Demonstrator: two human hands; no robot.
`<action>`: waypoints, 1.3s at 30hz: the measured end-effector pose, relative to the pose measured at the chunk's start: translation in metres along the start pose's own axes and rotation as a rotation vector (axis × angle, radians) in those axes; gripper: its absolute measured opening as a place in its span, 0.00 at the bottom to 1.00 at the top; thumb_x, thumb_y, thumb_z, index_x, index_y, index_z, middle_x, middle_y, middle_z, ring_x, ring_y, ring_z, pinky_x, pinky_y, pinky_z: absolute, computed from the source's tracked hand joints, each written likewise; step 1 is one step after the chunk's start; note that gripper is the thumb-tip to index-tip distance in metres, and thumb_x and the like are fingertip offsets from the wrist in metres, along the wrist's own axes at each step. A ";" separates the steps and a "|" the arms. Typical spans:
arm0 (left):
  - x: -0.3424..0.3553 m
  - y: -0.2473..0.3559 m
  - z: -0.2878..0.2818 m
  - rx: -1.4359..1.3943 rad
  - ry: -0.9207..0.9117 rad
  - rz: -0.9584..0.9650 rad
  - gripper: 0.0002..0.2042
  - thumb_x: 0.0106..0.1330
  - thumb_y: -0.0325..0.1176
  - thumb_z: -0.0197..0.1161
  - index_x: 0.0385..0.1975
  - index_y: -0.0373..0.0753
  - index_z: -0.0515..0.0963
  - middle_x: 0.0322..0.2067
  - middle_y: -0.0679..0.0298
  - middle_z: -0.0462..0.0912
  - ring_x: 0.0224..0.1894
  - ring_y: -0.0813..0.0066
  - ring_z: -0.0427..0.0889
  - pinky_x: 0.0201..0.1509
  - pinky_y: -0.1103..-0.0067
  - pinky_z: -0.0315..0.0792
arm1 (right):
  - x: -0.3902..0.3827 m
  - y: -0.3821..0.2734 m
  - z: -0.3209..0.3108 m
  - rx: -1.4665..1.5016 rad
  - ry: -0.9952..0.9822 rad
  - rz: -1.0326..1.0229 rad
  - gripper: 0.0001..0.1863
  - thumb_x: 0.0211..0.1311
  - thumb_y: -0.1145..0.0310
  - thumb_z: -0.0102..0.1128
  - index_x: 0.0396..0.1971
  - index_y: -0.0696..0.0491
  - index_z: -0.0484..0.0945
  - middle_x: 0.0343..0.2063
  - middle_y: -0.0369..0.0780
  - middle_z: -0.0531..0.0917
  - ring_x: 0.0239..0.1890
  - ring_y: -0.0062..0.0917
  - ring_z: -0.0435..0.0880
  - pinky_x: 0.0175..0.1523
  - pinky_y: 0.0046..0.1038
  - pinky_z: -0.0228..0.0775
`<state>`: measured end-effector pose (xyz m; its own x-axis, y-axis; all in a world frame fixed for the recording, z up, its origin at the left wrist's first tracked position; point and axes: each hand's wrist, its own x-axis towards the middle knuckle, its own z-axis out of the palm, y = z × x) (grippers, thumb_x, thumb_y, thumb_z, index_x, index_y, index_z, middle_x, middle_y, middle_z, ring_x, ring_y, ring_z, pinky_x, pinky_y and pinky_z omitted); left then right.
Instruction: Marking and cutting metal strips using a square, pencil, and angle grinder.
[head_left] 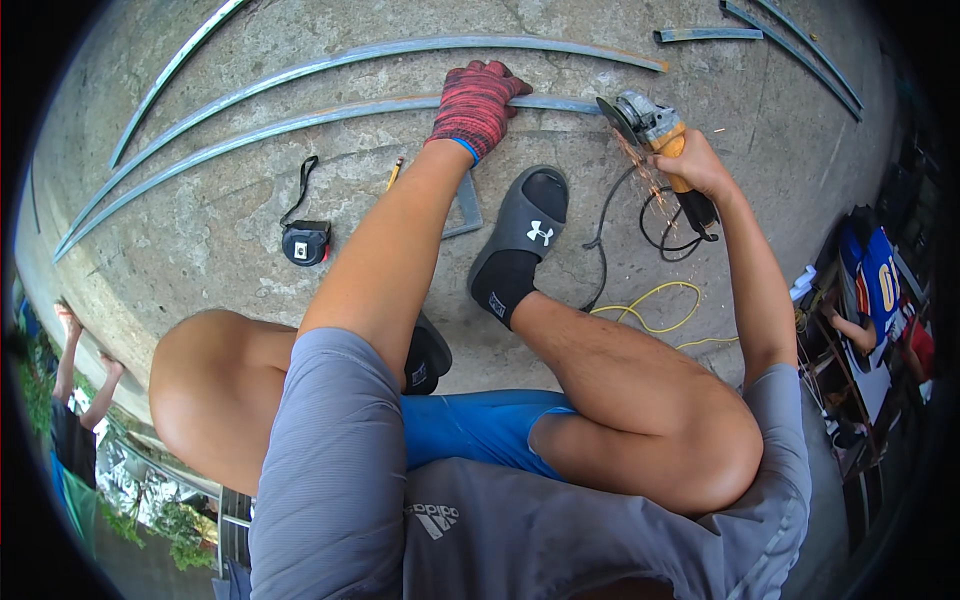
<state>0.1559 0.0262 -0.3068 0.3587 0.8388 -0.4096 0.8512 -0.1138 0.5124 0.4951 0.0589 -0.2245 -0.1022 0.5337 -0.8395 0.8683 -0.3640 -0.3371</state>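
Note:
My left hand (478, 112), in a red and black knit glove, presses down on a long galvanized metal tube (565, 103) lying on the concrete, its fingers curled over it. My bare right hand (697, 165) grips the yellow body of an angle grinder (655, 125). The grinder's dark disc (617, 122) meets the tube's right end, and orange sparks (655, 195) spray down toward me. Part of the contact point is hidden behind the disc. My sandalled foot (525, 215) rests just below the tube, between my hands.
Beyond lies a parallel tube (450, 42), with another (175, 80) at upper left and short pieces (710, 35) at upper right. A tape measure (305, 243), pencil (395, 174) and flat metal piece (465, 212) lie left of my foot. Black cord (605, 205) and yellow cord (665, 290) loop rightward. People appear at both edges.

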 end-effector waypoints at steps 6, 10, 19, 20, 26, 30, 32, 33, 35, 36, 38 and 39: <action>0.000 0.000 0.001 -0.025 0.006 0.005 0.19 0.59 0.36 0.68 0.52 0.57 0.81 0.48 0.65 0.80 0.55 0.62 0.76 0.60 0.62 0.67 | 0.001 0.004 0.001 0.023 0.020 -0.001 0.21 0.43 0.62 0.73 0.33 0.62 0.80 0.28 0.40 0.84 0.29 0.23 0.81 0.40 0.29 0.75; 0.000 0.000 0.001 -0.022 0.015 0.000 0.18 0.59 0.35 0.68 0.51 0.56 0.82 0.47 0.65 0.80 0.54 0.62 0.76 0.60 0.63 0.67 | 0.002 -0.001 -0.001 0.004 -0.002 0.021 0.21 0.44 0.62 0.73 0.34 0.62 0.80 0.28 0.40 0.84 0.30 0.23 0.81 0.39 0.29 0.75; 0.000 -0.001 0.003 -0.049 0.028 0.003 0.18 0.58 0.35 0.69 0.50 0.56 0.83 0.48 0.65 0.80 0.55 0.62 0.76 0.61 0.64 0.67 | 0.000 -0.008 0.001 0.038 0.030 -0.009 0.20 0.45 0.62 0.73 0.33 0.62 0.81 0.28 0.39 0.84 0.29 0.22 0.81 0.39 0.28 0.74; 0.000 -0.002 0.003 -0.049 0.028 0.001 0.18 0.58 0.35 0.69 0.50 0.56 0.83 0.48 0.65 0.80 0.55 0.62 0.76 0.61 0.64 0.67 | -0.001 -0.011 0.002 0.034 0.031 0.000 0.19 0.45 0.63 0.73 0.33 0.62 0.81 0.28 0.39 0.84 0.29 0.22 0.80 0.38 0.28 0.74; 0.000 0.000 0.002 -0.045 0.033 0.012 0.18 0.58 0.35 0.69 0.50 0.56 0.83 0.49 0.65 0.80 0.55 0.62 0.76 0.61 0.64 0.67 | 0.001 -0.011 -0.002 0.020 -0.008 0.012 0.20 0.45 0.62 0.74 0.32 0.62 0.81 0.28 0.39 0.83 0.29 0.22 0.80 0.38 0.28 0.74; -0.001 0.000 0.001 -0.038 0.028 0.002 0.18 0.58 0.35 0.69 0.50 0.56 0.83 0.48 0.65 0.80 0.55 0.62 0.76 0.61 0.64 0.67 | 0.002 -0.011 0.000 0.022 0.001 0.016 0.20 0.45 0.62 0.74 0.32 0.62 0.81 0.28 0.39 0.84 0.28 0.22 0.80 0.38 0.28 0.74; -0.001 -0.001 0.001 -0.037 0.029 0.001 0.18 0.58 0.35 0.69 0.50 0.56 0.83 0.48 0.65 0.80 0.55 0.62 0.76 0.61 0.64 0.67 | 0.003 -0.008 0.002 0.029 0.035 -0.025 0.21 0.45 0.61 0.74 0.32 0.62 0.80 0.28 0.39 0.84 0.28 0.22 0.80 0.38 0.28 0.74; 0.000 0.000 0.001 -0.038 0.019 0.002 0.18 0.58 0.35 0.69 0.50 0.56 0.83 0.49 0.65 0.80 0.55 0.62 0.76 0.61 0.64 0.67 | 0.004 -0.005 0.002 0.029 0.036 -0.024 0.21 0.45 0.61 0.74 0.32 0.62 0.80 0.28 0.39 0.84 0.28 0.22 0.80 0.38 0.28 0.74; 0.001 0.000 0.001 -0.040 0.010 0.004 0.18 0.58 0.35 0.69 0.50 0.56 0.83 0.49 0.65 0.80 0.55 0.62 0.76 0.61 0.64 0.67 | 0.007 0.002 0.001 0.022 0.037 -0.008 0.21 0.45 0.61 0.74 0.32 0.62 0.80 0.28 0.39 0.83 0.28 0.22 0.80 0.38 0.29 0.74; 0.000 0.000 0.001 -0.042 0.016 0.003 0.18 0.58 0.35 0.69 0.50 0.56 0.83 0.49 0.65 0.80 0.55 0.62 0.76 0.61 0.64 0.67 | 0.007 0.000 0.001 0.022 0.036 -0.008 0.21 0.45 0.61 0.74 0.32 0.62 0.80 0.28 0.39 0.83 0.28 0.22 0.80 0.38 0.29 0.74; 0.000 -0.001 0.002 -0.044 0.020 0.002 0.18 0.58 0.35 0.69 0.50 0.56 0.83 0.49 0.64 0.80 0.55 0.61 0.76 0.61 0.64 0.67 | 0.007 -0.004 0.001 -0.003 -0.018 0.011 0.19 0.48 0.65 0.72 0.37 0.62 0.79 0.30 0.37 0.83 0.30 0.19 0.79 0.38 0.26 0.73; 0.000 -0.002 0.002 -0.046 0.021 0.006 0.18 0.58 0.35 0.69 0.50 0.56 0.83 0.49 0.64 0.80 0.55 0.61 0.76 0.61 0.64 0.67 | 0.006 -0.005 0.000 -0.003 -0.018 0.011 0.19 0.48 0.65 0.72 0.37 0.62 0.79 0.30 0.37 0.83 0.30 0.19 0.79 0.38 0.26 0.73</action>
<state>0.1551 0.0249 -0.3089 0.3551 0.8493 -0.3906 0.8304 -0.0947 0.5491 0.4897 0.0638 -0.2281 -0.1018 0.5157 -0.8507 0.8708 -0.3673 -0.3269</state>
